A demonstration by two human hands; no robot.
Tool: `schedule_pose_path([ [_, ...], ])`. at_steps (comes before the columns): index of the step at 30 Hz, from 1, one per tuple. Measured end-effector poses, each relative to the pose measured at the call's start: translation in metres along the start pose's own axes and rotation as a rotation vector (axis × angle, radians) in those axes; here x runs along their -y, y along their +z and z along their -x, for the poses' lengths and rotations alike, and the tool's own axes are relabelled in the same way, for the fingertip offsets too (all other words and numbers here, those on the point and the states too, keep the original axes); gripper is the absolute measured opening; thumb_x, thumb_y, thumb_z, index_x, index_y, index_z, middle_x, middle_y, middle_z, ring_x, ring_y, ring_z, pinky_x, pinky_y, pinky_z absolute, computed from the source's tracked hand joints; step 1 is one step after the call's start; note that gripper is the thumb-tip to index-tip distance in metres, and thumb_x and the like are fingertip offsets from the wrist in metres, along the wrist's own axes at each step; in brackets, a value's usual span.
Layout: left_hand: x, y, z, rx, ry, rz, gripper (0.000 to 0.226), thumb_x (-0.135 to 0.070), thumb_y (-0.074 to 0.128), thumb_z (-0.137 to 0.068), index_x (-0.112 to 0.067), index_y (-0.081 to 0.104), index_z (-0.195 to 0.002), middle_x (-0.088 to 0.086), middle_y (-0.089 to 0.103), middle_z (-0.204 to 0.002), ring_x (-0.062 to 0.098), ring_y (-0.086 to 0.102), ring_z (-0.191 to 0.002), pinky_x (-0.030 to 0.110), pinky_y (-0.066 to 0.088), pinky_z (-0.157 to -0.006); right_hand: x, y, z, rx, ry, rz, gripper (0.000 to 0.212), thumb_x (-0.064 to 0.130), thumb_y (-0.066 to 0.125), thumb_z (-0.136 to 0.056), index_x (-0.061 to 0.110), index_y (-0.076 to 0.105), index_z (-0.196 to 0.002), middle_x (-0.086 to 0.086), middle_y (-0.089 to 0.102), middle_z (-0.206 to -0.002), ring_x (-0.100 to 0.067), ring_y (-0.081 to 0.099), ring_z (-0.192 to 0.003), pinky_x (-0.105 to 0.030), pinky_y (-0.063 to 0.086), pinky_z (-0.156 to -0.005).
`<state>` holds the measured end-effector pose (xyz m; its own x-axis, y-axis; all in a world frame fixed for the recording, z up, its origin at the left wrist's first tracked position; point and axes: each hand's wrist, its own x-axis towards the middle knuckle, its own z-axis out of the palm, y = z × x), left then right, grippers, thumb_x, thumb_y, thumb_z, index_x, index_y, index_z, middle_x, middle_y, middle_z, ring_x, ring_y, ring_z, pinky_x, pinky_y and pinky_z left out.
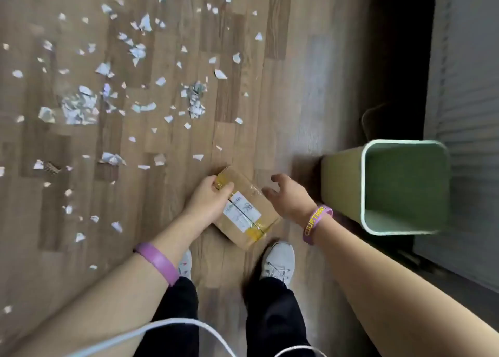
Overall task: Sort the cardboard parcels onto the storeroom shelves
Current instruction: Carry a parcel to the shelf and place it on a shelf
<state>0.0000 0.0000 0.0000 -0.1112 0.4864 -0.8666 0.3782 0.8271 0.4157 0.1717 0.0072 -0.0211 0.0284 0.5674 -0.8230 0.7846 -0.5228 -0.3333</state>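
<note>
Obs.: person stands over a wood-plank floor (270,100), head camera looking straight down past both forearms.

Task item: small brown cardboard parcel with a white shipping label and yellow tape bands (247,211). It sits in front of the two white trainers (279,262), low over the floor; whether it rests on the boards or is already lifted clear I cannot tell. Long axis runs diagonally, far-left corner to near-right corner.

Left hand (209,201): on the parcel's left long side, thumb laid over the top near the far yellow band, fingers (221,188) curled around the edge. This hand has hold of it.

Right hand (287,197): just beside the parcel's right long edge, fingers spread and loosely bent, holding nothing. A narrow gap appears to separate them from the cardboard, though contact at the fingertips cannot be ruled out.

Judgement: the coming move turns on that gap. The parcel lies to the left of the right hand, so a short inward close would clamp both long sides for a two-handed lift.

Surroundings: pale green open-topped plastic bin (405,186) at right, torn white paper scraps (81,108) scattered at left. No shelves in view.
</note>
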Motion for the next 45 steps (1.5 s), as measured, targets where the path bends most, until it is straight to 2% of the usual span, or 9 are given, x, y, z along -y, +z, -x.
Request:
schedule_pose_path([
  [2,0.034,0.016,-0.037,-0.084,-0.035,0.007,0.004,-0.024,0.055,-0.094,-0.024,0.056,-0.098,-0.013,0.055,-0.085,0.013,0.053,-0.085,0.005,0.034,-0.052,-0.018,0.035,-0.037,0.022,0.031,0.017,0.051,0.036,0.05,-0.098,0.012,0.042,-0.142,-0.015,0.054,-0.136,-0.032,0.049,-0.126,-0.033,0.039,-0.1],
  [5,0.088,0.036,-0.081,-0.179,-0.207,0.05,0.052,-0.025,0.054,-0.092,-0.005,0.038,-0.137,0.012,0.053,-0.129,0.028,0.049,-0.121,0.024,0.036,-0.084,-0.045,0.081,-0.076,0.081,0.063,0.078,0.046,0.037,0.047,-0.098,0.011,0.045,-0.135,-0.017,0.054,-0.13,-0.036,0.049,-0.122,-0.037,0.039,-0.096],
  [9,0.147,0.054,-0.118,-0.141,-0.511,0.239,0.048,-0.039,0.055,-0.089,-0.011,0.042,-0.126,0.012,0.05,-0.13,0.031,0.049,-0.115,0.044,0.042,-0.101,-0.078,0.123,-0.114,0.064,0.099,0.061,0.056,0.037,0.056,-0.09,0.016,0.038,-0.138,-0.012,0.049,-0.136,-0.037,0.046,-0.124,-0.039,0.037,-0.102],
  [15,0.128,0.066,-0.095,0.005,-0.52,0.532,0.046,-0.038,0.062,-0.087,-0.032,0.04,-0.127,-0.006,0.053,-0.125,0.022,0.052,-0.106,0.035,0.043,-0.074,-0.081,0.108,-0.095,0.098,0.12,-0.202,0.033,0.017,0.064,-0.082,0.016,0.051,-0.113,-0.009,0.06,-0.114,-0.029,0.058,-0.104,-0.036,0.048,-0.086],
  [18,0.061,0.037,-0.052,-0.009,-0.398,0.495,0.052,-0.037,0.062,-0.087,-0.035,0.038,-0.133,-0.007,0.053,-0.133,0.021,0.051,-0.118,0.045,0.04,-0.1,-0.048,0.052,-0.05,0.033,0.07,-0.283,0.029,0.015,0.06,-0.082,0.019,0.055,-0.111,-0.004,0.064,-0.111,-0.023,0.061,-0.099,-0.031,0.047,-0.08],
  [23,-0.118,-0.036,0.052,-0.051,-0.15,0.383,0.073,-0.04,0.061,-0.087,-0.033,0.02,-0.148,-0.004,0.034,-0.151,0.026,0.037,-0.134,0.05,0.032,-0.109,0.051,-0.106,0.04,-0.135,-0.083,-0.38,0.015,0.012,0.056,-0.085,0.017,0.056,-0.099,0.004,0.064,-0.092,-0.017,0.058,-0.08,-0.02,0.041,-0.062],
  [30,-0.361,-0.123,0.252,-0.086,0.283,0.347,0.079,-0.038,0.06,-0.09,-0.039,0.009,-0.15,-0.008,0.023,-0.156,0.022,0.033,-0.137,0.042,0.037,-0.097,0.183,-0.354,0.215,-0.424,-0.282,-0.461,0.01,0.02,0.056,-0.086,0.012,0.061,-0.084,0.008,0.053,-0.067,-0.014,0.046,-0.067,-0.021,0.033,-0.052],
  [38,-0.543,-0.18,0.468,-0.136,0.659,0.296,0.085,-0.042,0.062,-0.086,-0.043,0.005,-0.15,-0.008,0.021,-0.158,0.024,0.031,-0.139,0.051,0.033,-0.104,0.258,-0.542,0.418,-0.664,-0.596,-0.565,0.017,0.019,0.055,-0.084,0.011,0.071,-0.089,0.007,0.049,-0.059,-0.014,0.04,-0.06,-0.031,0.039,-0.06],
  [45,-0.625,-0.212,0.566,-0.222,0.898,0.33,0.086,-0.04,0.059,-0.087,-0.035,0.003,-0.152,-0.004,0.021,-0.158,0.025,0.029,-0.141,0.05,0.027,-0.112,0.31,-0.629,0.506,-0.812,-0.806,-0.552,0.031,0.022,0.046,-0.076,0.022,0.07,-0.096,-0.011,0.07,-0.086,-0.017,0.056,-0.078,-0.049,0.055,-0.087],
])
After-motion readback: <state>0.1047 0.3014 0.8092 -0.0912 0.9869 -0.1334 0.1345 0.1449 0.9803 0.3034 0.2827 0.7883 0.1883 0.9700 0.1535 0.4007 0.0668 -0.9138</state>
